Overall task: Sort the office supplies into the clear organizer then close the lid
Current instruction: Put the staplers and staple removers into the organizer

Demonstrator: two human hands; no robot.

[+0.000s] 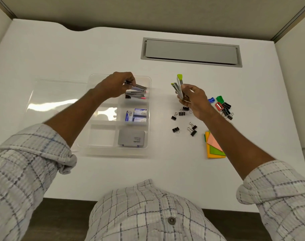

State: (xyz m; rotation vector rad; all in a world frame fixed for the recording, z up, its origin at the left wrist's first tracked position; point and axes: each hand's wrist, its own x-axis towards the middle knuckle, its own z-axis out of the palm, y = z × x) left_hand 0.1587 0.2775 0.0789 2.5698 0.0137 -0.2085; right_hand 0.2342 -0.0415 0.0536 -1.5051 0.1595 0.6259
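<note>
Both arms outstretched, left hand (113, 86) pinches a grey stapler (139, 87) above the organizer (149, 80), right hand (194, 100) grips an upright green stapler (180, 82), base hidden.

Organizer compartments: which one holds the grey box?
The near right compartment of the organizer holds the grey box; the middle right one has blue-and-white boxes, the far right one staplers.

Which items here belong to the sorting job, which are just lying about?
Job: organizer, lid, silver stapler in left hand, green stapler in right hand, pink stapler, staple boxes, Camlin box, binder clips, sharpeners, sticky notes.
Lying about: desk, cable hatch, partition.
</note>
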